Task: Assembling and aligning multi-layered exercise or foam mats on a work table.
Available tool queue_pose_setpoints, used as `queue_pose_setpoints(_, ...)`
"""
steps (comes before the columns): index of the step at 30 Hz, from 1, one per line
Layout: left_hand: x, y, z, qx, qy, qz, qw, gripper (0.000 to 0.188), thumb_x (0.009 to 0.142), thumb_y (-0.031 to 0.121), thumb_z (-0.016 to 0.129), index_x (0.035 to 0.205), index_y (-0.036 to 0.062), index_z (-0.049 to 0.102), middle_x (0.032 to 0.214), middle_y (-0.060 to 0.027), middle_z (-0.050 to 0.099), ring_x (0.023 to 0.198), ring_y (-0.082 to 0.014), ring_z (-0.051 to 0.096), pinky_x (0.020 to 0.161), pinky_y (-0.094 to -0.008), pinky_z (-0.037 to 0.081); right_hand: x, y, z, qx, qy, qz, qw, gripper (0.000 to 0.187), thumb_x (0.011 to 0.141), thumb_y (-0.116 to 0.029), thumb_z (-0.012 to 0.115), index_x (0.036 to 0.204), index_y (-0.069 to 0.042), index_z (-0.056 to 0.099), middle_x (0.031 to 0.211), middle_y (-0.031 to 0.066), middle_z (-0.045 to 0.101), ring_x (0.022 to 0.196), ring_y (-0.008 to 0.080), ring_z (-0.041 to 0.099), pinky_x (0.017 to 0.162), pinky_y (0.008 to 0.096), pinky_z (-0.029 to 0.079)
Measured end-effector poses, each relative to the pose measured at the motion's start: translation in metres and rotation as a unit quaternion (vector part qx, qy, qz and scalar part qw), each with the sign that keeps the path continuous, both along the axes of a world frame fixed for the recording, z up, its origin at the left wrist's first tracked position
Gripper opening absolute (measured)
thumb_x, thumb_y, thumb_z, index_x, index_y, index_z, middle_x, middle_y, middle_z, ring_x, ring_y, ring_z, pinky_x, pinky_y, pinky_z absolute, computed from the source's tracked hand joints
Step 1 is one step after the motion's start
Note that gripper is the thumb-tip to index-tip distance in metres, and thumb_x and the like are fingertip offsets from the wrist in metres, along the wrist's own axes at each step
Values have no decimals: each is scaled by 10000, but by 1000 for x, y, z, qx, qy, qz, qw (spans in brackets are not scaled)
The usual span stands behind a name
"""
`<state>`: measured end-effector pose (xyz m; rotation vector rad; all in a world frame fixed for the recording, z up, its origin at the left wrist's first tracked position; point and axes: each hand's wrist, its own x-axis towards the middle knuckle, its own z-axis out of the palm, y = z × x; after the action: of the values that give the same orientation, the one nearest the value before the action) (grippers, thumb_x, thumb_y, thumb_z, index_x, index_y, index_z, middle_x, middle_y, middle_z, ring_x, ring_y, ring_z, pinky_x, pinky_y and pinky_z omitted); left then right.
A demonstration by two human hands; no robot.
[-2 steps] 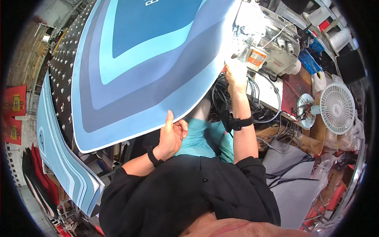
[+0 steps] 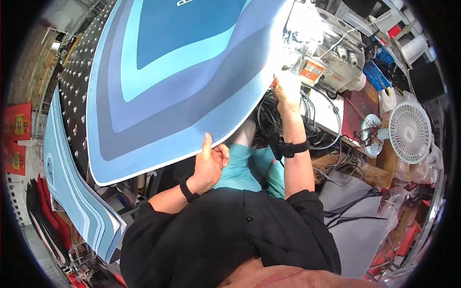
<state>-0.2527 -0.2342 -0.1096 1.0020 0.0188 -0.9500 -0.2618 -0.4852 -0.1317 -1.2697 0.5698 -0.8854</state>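
Observation:
A large flexible mat [image 2: 163, 115], printed in bands of light and dark blue with a pale rim, stretches from the far edge to just before my body. My left hand [image 2: 208, 165] holds its near edge, thumb on the upper face and fingers curled at the rim. At the mat's right edge, my right hand [image 2: 287, 93] grips the rim close to a brightly lit industrial sewing machine [image 2: 331, 53]. Glare washes out the fingertips and the spot where mat and machine meet.
A black studded table [image 2: 74, 105] supports the mat at left. Similar blue mats [image 2: 79, 192] hang in a stack beside it. To the right are tangled cables [image 2: 309, 117], a white fan [image 2: 409, 130] and grey sheet material [image 2: 355, 225]. Red pieces [image 2: 48, 206] hang lower left.
The mat has slid very slightly away from me, toward the top of the view. Both hands keep nearly the same place and hold.

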Motion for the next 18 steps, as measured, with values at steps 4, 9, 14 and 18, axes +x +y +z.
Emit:
queue_pose_setpoints(4, -1, -6, 1, 21, 3, 4, 1000, 528, 911, 492, 315, 698, 45, 499, 557, -58, 476, 463, -141, 411, 468, -245, 332, 9, -12, -6, -39, 4, -45, 998, 237, 790, -191, 609, 620, -41, 539, 512, 15, 496, 451, 81, 432, 438, 215, 336)
queue_pose_setpoints(9, 0, -10, -1, 11, 12, 1, 1000, 566, 906, 511, 307, 640, 45, 488, 554, -58, 473, 464, -142, 407, 477, -247, 331, 15, -15, -5, -149, 68, -115, 980, 195, 792, -179, 565, 707, -6, 591, 538, 40, 556, 507, 113, 531, 502, 249, 419)
queue_pose_setpoints(14, 0, -16, 4, 13, 12, -34, 999, 605, 902, 529, 294, 591, 45, 480, 547, -59, 464, 477, -140, 400, 498, -242, 326, 17, -26, -10, -230, 75, -138, 960, 211, 771, -144, 581, 618, 2, 591, 535, 40, 559, 505, 100, 513, 501, 244, 404)
queue_pose_setpoints(18, 2, -18, 1, 12, 11, -38, 999, 610, 903, 529, 292, 576, 47, 473, 543, -60, 458, 483, -140, 395, 499, -242, 324, 20, -31, -18, -222, 84, -162, 958, 223, 766, -150, 589, 601, 0, 585, 522, 42, 549, 481, 107, 499, 498, 248, 401)
